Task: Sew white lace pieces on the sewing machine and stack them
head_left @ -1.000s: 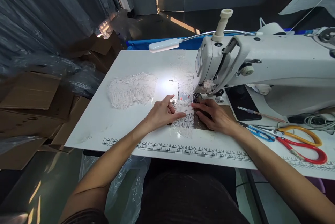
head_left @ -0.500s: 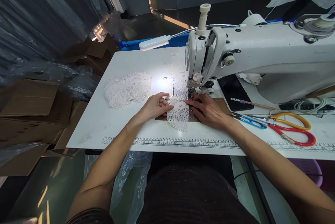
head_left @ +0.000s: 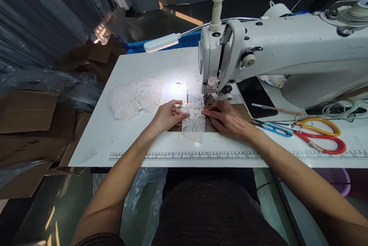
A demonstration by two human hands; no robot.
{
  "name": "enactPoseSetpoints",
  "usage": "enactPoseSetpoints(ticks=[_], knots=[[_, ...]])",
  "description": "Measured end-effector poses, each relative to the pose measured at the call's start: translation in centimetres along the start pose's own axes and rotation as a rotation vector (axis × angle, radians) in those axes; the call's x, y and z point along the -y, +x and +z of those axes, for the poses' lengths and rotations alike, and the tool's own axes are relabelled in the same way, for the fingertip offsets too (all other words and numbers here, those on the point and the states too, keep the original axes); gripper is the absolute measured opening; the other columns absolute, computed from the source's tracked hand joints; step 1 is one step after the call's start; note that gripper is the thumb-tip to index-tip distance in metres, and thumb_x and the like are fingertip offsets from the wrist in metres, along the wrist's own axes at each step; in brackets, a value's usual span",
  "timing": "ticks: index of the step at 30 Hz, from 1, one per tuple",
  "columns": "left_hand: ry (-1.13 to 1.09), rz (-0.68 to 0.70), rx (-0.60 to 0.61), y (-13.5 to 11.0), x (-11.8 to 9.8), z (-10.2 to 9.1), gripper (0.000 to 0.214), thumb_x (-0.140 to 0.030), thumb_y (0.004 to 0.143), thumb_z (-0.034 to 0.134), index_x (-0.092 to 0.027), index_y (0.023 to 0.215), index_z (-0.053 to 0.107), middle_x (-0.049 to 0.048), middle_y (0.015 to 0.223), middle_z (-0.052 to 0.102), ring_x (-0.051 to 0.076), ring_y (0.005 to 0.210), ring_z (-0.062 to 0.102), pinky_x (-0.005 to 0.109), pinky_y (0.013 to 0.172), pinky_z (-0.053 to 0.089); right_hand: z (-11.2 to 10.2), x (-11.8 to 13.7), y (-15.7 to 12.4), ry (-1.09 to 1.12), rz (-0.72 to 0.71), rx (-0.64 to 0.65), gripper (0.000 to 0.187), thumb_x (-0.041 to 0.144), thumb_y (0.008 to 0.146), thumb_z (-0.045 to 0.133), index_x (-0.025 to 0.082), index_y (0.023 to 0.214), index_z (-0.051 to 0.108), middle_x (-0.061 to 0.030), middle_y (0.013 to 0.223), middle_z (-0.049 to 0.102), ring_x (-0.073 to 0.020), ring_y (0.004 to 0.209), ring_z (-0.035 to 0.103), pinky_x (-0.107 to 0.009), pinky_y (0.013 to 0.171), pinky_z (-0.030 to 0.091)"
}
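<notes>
- A printed ruler runs along the near edge of your white desk.
- The lace strip lies mid-desk on a brown card, its far end under the sewing machine needle.
- Blue scissors, red scissors and yellow scissors lie toward the right edge.
- A lace pile sits toward the left edge, with a lamp over the far edge.
- Cardboard boxes stack on the floor to the left.
- Your left hand curls its fingers in, thumb and forefinger pinching the strip's left edge.
- Your right hand lies flat, fingers stretched out, pressing the strip's right edge just before the needle.
</notes>
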State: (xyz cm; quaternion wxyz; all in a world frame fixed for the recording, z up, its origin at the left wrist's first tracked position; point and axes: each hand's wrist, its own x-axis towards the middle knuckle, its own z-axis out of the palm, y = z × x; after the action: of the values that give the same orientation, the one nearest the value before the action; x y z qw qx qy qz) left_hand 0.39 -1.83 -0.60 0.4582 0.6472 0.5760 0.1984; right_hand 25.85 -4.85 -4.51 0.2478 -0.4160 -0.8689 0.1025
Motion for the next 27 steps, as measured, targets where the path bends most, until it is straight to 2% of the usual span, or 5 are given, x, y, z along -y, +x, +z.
enactPoseSetpoints(ticks=[5, 8, 12, 16, 27], knots=[[-0.018, 0.005, 0.011, 0.0, 0.19, -0.04, 0.064, -0.036, 0.081, 0.079, -0.019, 0.136, 0.051, -0.0006, 0.079, 0.069, 0.012, 0.06, 0.066, 0.024, 0.058, 0.056, 0.18, -0.32, -0.2, 0.0, -0.009, -0.025, 0.035, 0.022, 0.095, 0.045, 0.023, 0.119, 0.071, -0.0124, 0.114, 0.061, -0.0274, 0.109, 0.056, -0.049, 0.101, 0.05], [-0.036, 0.001, 0.041, -0.12, 0.16, -0.23, 0.067, -0.034, 0.08, 0.081, -0.018, 0.137, 0.05, 0.0006, 0.082, 0.069, 0.012, 0.063, 0.066, 0.024, 0.058, 0.055, 0.08, -0.25, -0.19, 0.023, -0.01, -0.031, 0.036, 0.023, 0.096, 0.045, 0.024, 0.122, 0.07, -0.0123, 0.114, 0.061, -0.0268, 0.108, 0.058, -0.049, 0.1, 0.051], [-0.081, -0.023, 0.077, -0.29, 0.0, -0.47, 0.062, -0.024, 0.082, 0.078, -0.016, 0.137, 0.05, 0.0022, 0.084, 0.07, 0.011, 0.065, 0.067, 0.025, 0.061, 0.057, -0.35, -0.26, -0.11, 0.109, 0.051, -0.056, 0.038, 0.024, 0.096, 0.046, 0.026, 0.129, 0.066, -0.0119, 0.11, 0.063, -0.0244, 0.101, 0.062, -0.045, 0.09, 0.057], [-0.089, -0.009, 0.08, -0.35, 0.0, -0.56, 0.057, -0.022, 0.083, 0.077, -0.016, 0.134, 0.052, 0.0023, 0.084, 0.069, 0.011, 0.064, 0.067, 0.025, 0.061, 0.056, -0.57, -0.65, -0.22, 0.118, 0.092, -0.08, 0.036, 0.024, 0.096, 0.046, 0.024, 0.123, 0.07, -0.0109, 0.103, 0.068, -0.0224, 0.091, 0.066, -0.042, 0.082, 0.058], [-0.09, 0.003, 0.094, -0.42, 0.21, -0.58, 0.053, -0.02, 0.082, 0.076, -0.016, 0.13, 0.054, 0.0012, 0.082, 0.068, 0.012, 0.067, 0.067, 0.026, 0.063, 0.057, -0.49, -0.27, -0.24, 0.105, 0.149, -0.133, 0.038, 0.022, 0.093, 0.047, 0.021, 0.122, 0.071, -0.0106, 0.099, 0.072, -0.0227, 0.087, 0.068, -0.041, 0.078, 0.058]])
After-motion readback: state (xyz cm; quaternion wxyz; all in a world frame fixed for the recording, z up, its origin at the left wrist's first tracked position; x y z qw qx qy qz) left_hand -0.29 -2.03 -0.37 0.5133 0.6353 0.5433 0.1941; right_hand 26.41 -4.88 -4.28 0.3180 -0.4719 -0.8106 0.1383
